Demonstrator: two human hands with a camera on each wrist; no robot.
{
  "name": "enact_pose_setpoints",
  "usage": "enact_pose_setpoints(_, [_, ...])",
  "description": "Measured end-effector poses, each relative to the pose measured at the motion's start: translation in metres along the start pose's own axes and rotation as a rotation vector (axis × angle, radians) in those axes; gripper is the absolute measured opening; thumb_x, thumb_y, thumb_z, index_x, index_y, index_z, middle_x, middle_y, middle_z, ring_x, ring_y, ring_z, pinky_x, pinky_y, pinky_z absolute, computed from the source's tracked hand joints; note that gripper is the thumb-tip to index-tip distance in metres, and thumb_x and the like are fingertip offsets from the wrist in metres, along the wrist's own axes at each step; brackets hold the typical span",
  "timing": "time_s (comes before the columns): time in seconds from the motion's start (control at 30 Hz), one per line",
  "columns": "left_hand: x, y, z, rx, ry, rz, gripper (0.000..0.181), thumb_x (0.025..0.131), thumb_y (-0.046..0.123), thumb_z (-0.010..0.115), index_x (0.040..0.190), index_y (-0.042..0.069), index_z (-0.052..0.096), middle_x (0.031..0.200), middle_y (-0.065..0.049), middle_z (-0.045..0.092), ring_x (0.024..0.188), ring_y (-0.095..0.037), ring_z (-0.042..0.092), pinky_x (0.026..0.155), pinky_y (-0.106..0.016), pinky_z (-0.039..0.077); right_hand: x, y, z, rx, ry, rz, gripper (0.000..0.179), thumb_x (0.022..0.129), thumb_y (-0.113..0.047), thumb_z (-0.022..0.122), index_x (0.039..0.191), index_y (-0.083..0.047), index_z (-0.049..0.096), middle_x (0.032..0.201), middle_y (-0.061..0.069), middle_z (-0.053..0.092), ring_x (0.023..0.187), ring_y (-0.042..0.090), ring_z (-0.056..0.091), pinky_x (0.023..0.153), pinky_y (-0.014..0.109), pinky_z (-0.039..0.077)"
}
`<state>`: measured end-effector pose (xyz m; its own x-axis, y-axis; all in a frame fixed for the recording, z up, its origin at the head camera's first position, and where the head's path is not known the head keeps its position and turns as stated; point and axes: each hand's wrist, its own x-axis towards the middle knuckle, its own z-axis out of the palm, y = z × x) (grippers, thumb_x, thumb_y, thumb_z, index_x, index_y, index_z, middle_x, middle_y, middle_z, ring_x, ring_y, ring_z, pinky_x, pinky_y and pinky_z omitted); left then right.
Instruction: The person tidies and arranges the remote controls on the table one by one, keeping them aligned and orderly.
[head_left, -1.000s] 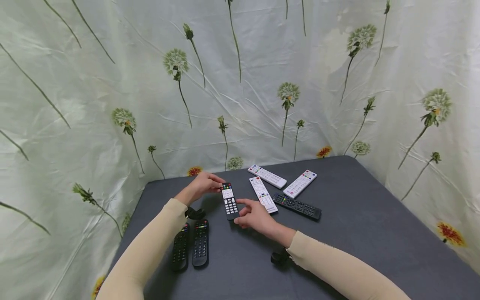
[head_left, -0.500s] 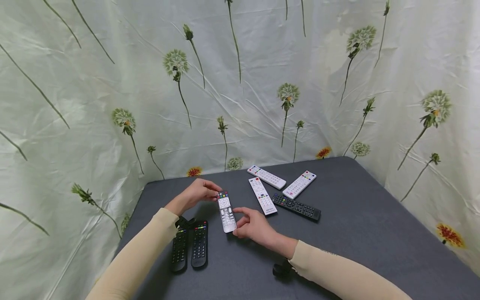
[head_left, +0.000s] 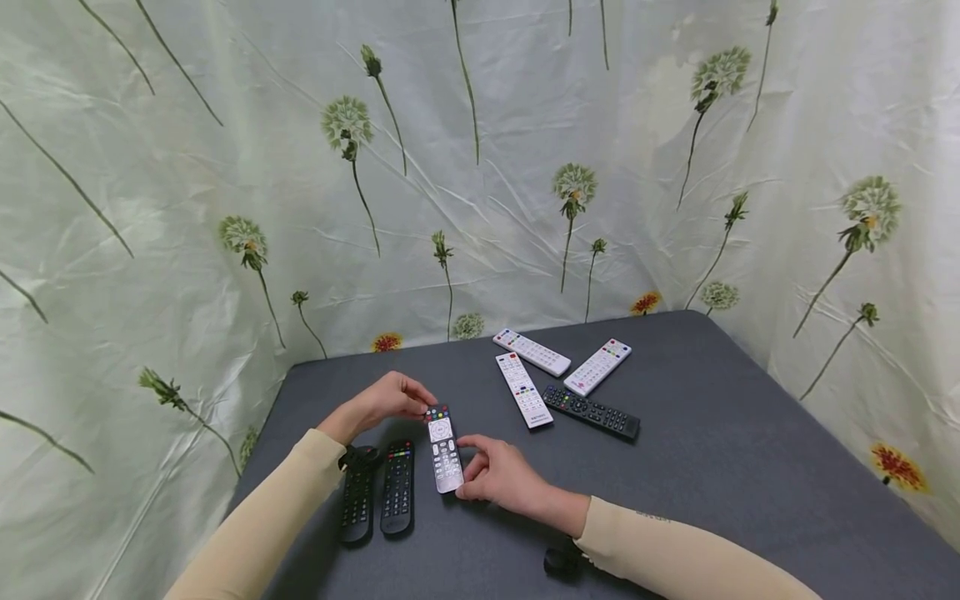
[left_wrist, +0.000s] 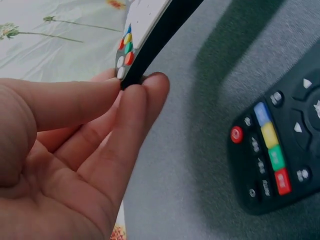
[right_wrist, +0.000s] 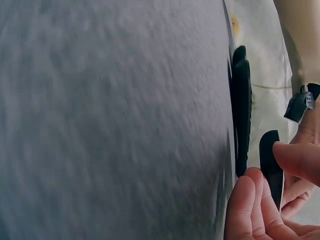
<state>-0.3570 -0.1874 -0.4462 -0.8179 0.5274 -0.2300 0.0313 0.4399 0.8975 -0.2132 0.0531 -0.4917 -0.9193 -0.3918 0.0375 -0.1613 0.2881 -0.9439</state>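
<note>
A black remote control with a white button panel (head_left: 445, 454) is held between both hands, just right of two black remotes. My left hand (head_left: 393, 398) pinches its far end, beside the coloured buttons; in the left wrist view, thumb and fingertips grip that corner. At the near end my right hand (head_left: 501, 477) pinches the lower right edge between thumb and fingers. In the right wrist view the held remote (right_wrist: 270, 162) appears edge-on, above the table surface. The two black remotes, one (head_left: 397, 487) nearer and the other (head_left: 357, 504) partly under the left wrist, lie side by side.
Toward the back right lie three white remotes, one (head_left: 532, 352) farthest back, one (head_left: 524, 390) in front and one (head_left: 598, 367) to the right. A black remote (head_left: 592, 412) lies slantwise before them. The dark grey table (head_left: 720, 467) meets a floral curtain (head_left: 510, 208) behind.
Both hands have carried the held remote toward the near side and slightly left, alongside the two black remotes. The other remotes have stayed where they lay.
</note>
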Motion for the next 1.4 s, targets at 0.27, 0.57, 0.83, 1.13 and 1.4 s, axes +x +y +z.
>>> enact_pose_setpoints(0.27, [-0.004, -0.007, 0.002, 0.1, -0.081, 0.023, 0.019, 0.093, -0.006, 0.065, 0.107, -0.002, 0.077, 0.105, -0.014, 0.073, 0.089, -0.025, 0.072, 0.079, -0.042, 0.06, -0.005, 0.002, 0.013, -0.056, -0.02, 0.043, 0.07, 0.074, -0.008, 0.085, 0.138, -0.003, 0.056, 0.072, -0.004, 0.071, 0.059, 0.011, 0.065, 0.053, 0.026, 0.053])
enact_pose_setpoints(0.57, [-0.007, -0.016, 0.003, 0.205, -0.074, 0.023, 0.022, 0.09, -0.008, 0.065, 0.103, 0.002, 0.08, 0.105, -0.011, 0.074, 0.088, -0.021, 0.071, 0.078, -0.04, 0.059, -0.006, -0.002, 0.023, -0.166, -0.024, 0.013, 0.073, 0.073, -0.011, 0.087, 0.138, 0.0, 0.055, 0.068, -0.009, 0.068, 0.058, 0.005, 0.06, 0.06, 0.022, 0.05])
enact_pose_setpoints(0.83, [-0.004, -0.022, 0.009, 0.219, -0.097, 0.022, 0.021, 0.091, -0.008, 0.064, 0.105, 0.0, 0.078, 0.109, -0.012, 0.072, 0.088, -0.02, 0.07, 0.08, -0.038, 0.059, -0.007, -0.003, 0.026, -0.267, -0.038, -0.003, 0.077, 0.073, -0.013, 0.087, 0.14, 0.005, 0.053, 0.065, -0.013, 0.064, 0.056, 0.002, 0.056, 0.059, 0.02, 0.047])
enact_pose_setpoints(1.13, [-0.006, -0.027, 0.011, 0.196, -0.099, 0.016, 0.023, 0.093, -0.008, 0.061, 0.104, 0.001, 0.078, 0.108, -0.011, 0.072, 0.09, -0.02, 0.069, 0.08, -0.038, 0.059, -0.008, -0.001, 0.031, -0.268, -0.044, 0.009, 0.08, 0.071, -0.015, 0.088, 0.14, 0.006, 0.053, 0.063, -0.013, 0.064, 0.054, 0.001, 0.056, 0.058, 0.019, 0.046])
enact_pose_setpoints(1.4, [-0.004, -0.029, 0.009, 0.182, -0.104, 0.012, 0.022, 0.094, -0.006, 0.06, 0.105, 0.001, 0.078, 0.109, -0.011, 0.072, 0.092, -0.022, 0.069, 0.083, -0.04, 0.058, -0.007, -0.002, 0.029, -0.259, -0.047, 0.004, 0.08, 0.071, -0.014, 0.088, 0.14, 0.007, 0.053, 0.063, -0.013, 0.064, 0.053, 0.001, 0.055, 0.055, 0.018, 0.045])
